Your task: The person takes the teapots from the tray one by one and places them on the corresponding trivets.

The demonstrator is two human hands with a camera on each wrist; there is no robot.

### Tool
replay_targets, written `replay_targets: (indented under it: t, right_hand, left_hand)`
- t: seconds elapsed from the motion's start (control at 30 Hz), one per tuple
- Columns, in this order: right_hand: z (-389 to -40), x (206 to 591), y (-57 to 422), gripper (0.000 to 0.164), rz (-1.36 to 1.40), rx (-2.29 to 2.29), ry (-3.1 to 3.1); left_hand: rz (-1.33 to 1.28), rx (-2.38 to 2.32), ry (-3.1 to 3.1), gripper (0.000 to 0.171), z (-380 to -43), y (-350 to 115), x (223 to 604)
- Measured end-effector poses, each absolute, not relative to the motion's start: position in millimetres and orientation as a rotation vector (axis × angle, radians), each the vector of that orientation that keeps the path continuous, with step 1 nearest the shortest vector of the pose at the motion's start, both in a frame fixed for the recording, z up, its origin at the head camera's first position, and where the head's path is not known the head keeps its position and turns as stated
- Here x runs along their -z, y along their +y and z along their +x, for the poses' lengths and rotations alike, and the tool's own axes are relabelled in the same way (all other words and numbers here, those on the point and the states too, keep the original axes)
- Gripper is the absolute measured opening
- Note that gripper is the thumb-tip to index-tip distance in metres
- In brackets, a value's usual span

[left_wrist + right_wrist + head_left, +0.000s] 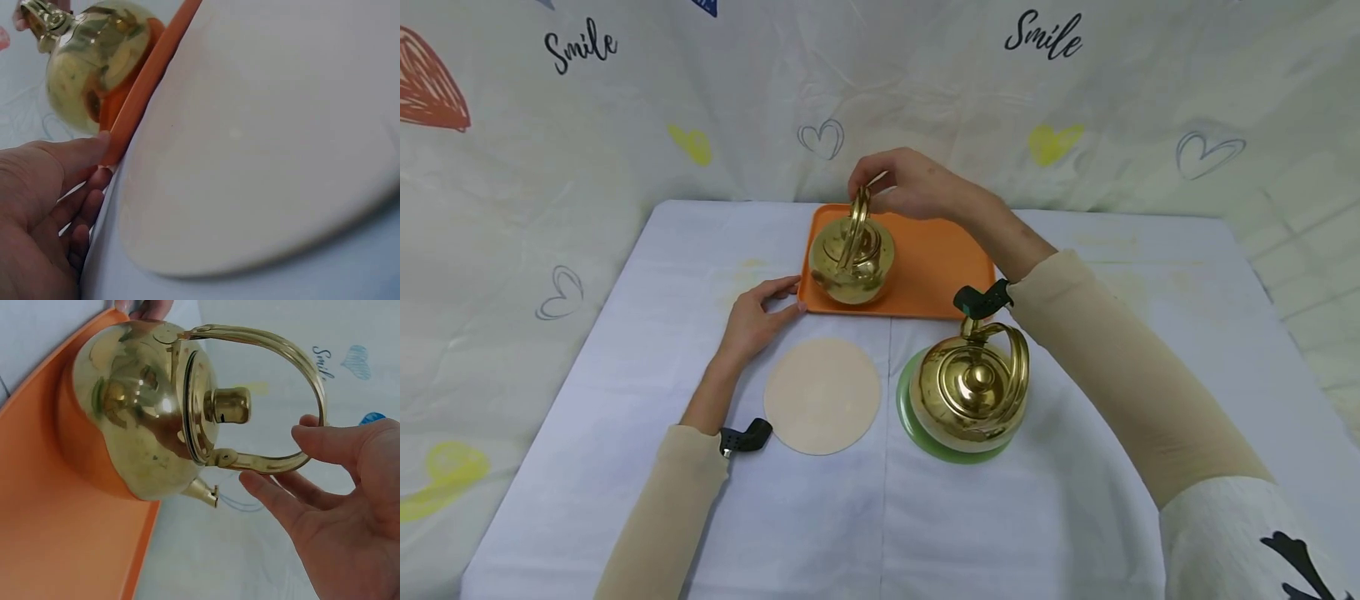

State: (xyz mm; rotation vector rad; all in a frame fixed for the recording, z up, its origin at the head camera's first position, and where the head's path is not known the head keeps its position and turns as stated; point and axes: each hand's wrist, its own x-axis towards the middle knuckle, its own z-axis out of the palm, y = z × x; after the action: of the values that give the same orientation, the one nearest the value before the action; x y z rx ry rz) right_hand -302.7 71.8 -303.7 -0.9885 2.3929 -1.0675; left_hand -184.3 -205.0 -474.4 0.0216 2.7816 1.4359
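Note:
A brass-coloured kettle (852, 258) stands at the left end of an orange tray (936, 267). My right hand (913, 183) pinches the top of its arched handle between thumb and fingers. In the right wrist view the kettle's lid knob (231, 405) and short spout (201, 492) show, with the handle upright. My left hand (758, 315) is at the tray's near left corner. Up close in the left wrist view, the thumb (84, 153) lies against the rim and curled fingers (84, 209) sit below it.
A second, similar kettle (973, 387) stands on a green round mat (917, 425) at the near right. Left of it lies a beige round mat (822, 396), close to my left wrist. White cloth (820, 525) covers the table; a printed curtain (925, 92) hangs behind.

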Motion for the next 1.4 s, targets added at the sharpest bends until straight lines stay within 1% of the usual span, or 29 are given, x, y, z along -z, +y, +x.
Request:
replay_targets:
  t: [0.57, 0.97, 1.13, 1.4]
  right_hand:
    - [-298.0, 303.9, 74.6, 0.017, -0.902, 1.171, 2.326]
    - [-294.6, 295.8, 74.5, 0.018, -0.901, 1.258, 2.311]
    - [-291.6, 295.7, 72.9, 0.017, -0.918, 1.294, 2.285]
    - [-285.1, 297.4, 74.3, 0.019, -0.940, 1.285, 2.285]
  left_hand:
    - [0.034, -1.443, 2.775, 0.054, -181.8, -204.3, 474.6]
    - [0.036, -1.455, 2.765, 0.053, -184.1, -203.8, 472.5]
    - [0.030, -1.456, 2.766, 0.053, -183.7, -203.3, 471.3]
    - [0.025, -1.453, 2.768, 0.053, -182.9, -204.0, 472.1]
